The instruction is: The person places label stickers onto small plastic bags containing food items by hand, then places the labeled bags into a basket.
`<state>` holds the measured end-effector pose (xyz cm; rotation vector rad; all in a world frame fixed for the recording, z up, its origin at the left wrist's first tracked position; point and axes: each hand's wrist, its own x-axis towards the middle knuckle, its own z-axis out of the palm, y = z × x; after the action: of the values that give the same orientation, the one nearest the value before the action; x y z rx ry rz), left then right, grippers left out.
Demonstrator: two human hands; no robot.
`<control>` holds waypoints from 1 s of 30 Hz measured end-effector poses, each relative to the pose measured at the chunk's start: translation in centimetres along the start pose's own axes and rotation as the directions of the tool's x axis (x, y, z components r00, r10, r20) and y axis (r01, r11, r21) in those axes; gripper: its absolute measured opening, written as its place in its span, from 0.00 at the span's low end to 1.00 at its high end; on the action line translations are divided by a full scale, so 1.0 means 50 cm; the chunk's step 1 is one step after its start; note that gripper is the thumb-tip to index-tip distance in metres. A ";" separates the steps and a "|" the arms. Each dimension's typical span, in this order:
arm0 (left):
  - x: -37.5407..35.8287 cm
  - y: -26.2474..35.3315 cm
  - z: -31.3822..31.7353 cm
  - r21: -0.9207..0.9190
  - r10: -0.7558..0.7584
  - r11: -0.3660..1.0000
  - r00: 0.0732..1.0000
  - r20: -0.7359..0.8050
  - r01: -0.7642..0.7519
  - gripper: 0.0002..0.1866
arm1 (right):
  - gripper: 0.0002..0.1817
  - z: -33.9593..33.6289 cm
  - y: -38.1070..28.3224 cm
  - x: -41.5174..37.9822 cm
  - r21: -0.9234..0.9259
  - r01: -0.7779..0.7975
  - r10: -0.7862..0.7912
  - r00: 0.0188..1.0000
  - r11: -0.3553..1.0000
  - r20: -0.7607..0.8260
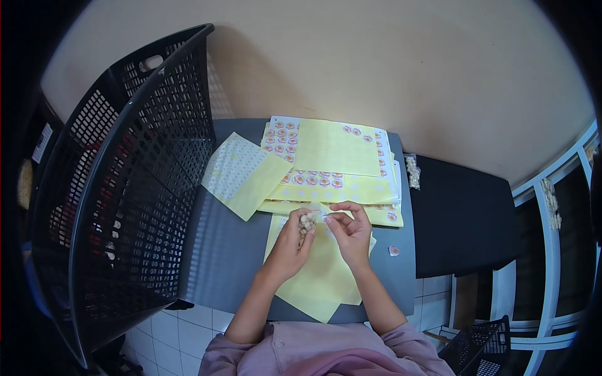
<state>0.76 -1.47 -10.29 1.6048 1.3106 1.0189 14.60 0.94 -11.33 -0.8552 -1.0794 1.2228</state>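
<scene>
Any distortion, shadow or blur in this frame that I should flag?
Head view: strong fisheye bending, black vignette at the corners; the black crate casts a soft shadow on the wall; the small bag between left hand and right hand is too small to read; sticker sheets are evenly lit.

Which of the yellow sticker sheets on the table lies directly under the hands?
The blank yellow sheet nearest the person, under both hands; the sheets beyond it carry orange stickers or lie off to the left.

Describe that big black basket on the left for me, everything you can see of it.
The black basket looks like hard plastic, its walls a grid of small holes with a solid rim and a handle cut-out near the top. It stands tipped on its side, open towards the camera, left of the grey table, its edge against the tabletop. Neither hand touches it.
</scene>
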 end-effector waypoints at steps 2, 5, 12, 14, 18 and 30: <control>0.002 0.002 0.010 0.081 0.067 0.994 0.998 -0.017 -0.066 0.17 | 0.15 0.004 0.001 -0.004 -0.025 0.033 -0.033 0.999 0.999 -0.001; 0.002 0.013 0.022 0.007 0.021 1.000 1.000 0.007 -0.021 0.17 | 0.15 0.008 0.001 -0.007 -0.086 0.083 -0.084 0.996 0.993 -0.010; -0.001 0.016 0.034 0.173 0.113 0.980 0.992 -0.057 -0.101 0.20 | 0.14 0.012 -0.002 -0.008 -0.347 0.261 -0.298 0.953 0.901 -0.055; -0.002 0.016 0.037 0.197 0.132 0.974 0.989 -0.071 -0.116 0.20 | 0.14 0.014 -0.005 -0.009 -0.379 0.278 -0.319 0.946 0.883 -0.048; -0.003 0.014 0.043 0.260 0.147 0.959 0.983 -0.107 -0.115 0.20 | 0.14 0.016 -0.005 -0.010 -0.445 0.315 -0.365 0.931 0.838 -0.029; -0.010 0.012 0.052 0.349 0.216 0.925 0.966 -0.145 -0.154 0.22 | 0.16 0.011 -0.012 -0.006 -0.465 0.286 -0.324 0.946 0.838 -0.002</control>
<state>3.35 -2.29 -10.67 1.9604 1.5417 1.1229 14.25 0.50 -10.69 -1.0314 -1.4079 0.6611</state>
